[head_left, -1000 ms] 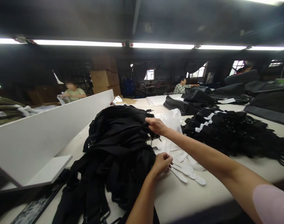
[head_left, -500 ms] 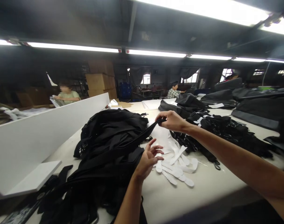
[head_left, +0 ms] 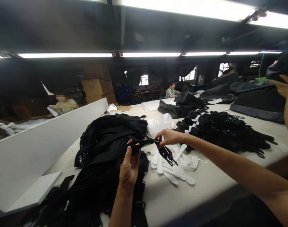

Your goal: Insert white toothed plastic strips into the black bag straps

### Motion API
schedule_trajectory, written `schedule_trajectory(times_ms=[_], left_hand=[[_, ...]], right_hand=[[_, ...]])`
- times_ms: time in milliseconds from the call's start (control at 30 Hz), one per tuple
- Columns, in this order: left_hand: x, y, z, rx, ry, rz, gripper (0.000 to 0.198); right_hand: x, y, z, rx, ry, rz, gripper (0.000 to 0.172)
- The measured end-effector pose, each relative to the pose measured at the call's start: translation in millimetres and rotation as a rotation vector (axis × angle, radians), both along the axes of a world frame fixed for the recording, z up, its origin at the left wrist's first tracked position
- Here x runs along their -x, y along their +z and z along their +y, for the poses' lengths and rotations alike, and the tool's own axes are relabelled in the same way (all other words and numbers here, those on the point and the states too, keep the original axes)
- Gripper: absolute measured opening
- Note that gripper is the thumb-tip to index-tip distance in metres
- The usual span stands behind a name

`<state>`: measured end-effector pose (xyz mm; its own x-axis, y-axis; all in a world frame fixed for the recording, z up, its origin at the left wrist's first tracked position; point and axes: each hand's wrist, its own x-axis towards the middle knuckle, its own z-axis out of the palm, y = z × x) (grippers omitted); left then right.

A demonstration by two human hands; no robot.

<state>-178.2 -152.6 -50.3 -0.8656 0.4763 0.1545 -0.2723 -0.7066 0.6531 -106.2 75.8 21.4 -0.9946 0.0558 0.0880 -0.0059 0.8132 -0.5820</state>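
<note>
A black strap (head_left: 144, 143) stretches between my two hands above a big heap of black straps and fabric (head_left: 110, 138) on a pale table (head_left: 205, 189). My left hand (head_left: 129, 167) is closed around the strap's near part, thumb up. My right hand (head_left: 168, 137) pinches its far end, where a black buckle piece (head_left: 167, 154) dangles. Several white scalloped plastic pieces (head_left: 177, 170) lie on the table just below my right hand.
A second pile of black straps with white tabs (head_left: 219, 129) lies to the right, with black bags (head_left: 181, 105) and a clear plastic bag (head_left: 159, 123) behind. A white board (head_left: 51, 135) slants along the left. Other people sit at far tables. A co-worker's hand (head_left: 287, 88) shows at the right edge.
My right hand pulled one strap out of the heap and lowered it toward me. My left hand left the white pieces and closed round the strap.
</note>
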Motion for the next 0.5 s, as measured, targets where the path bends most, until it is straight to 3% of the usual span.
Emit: schedule_trajectory(times_ms=[100, 233, 400, 500], left_hand=[[-4, 31.1, -20, 0.054, 0.116, 0.153, 0.044], [9, 87.1, -42, 0.072, 0.222, 0.267, 0.036], [23, 160.1, -72, 0.048, 0.145, 0.388, 0.012], [19, 184.8, -86, 0.260, 0.082, 0.465, 0.013]], right_hand=[[10, 0.9, -10, 0.154, 0.087, -0.033, 0.038], [28, 3.7, -20, 0.307, 0.180, -0.008, 0.048], [38, 19.1, -32, 0.471, 0.183, 0.246, 0.041], [25, 41.6, -35, 0.592, 0.146, 0.419, 0.046]])
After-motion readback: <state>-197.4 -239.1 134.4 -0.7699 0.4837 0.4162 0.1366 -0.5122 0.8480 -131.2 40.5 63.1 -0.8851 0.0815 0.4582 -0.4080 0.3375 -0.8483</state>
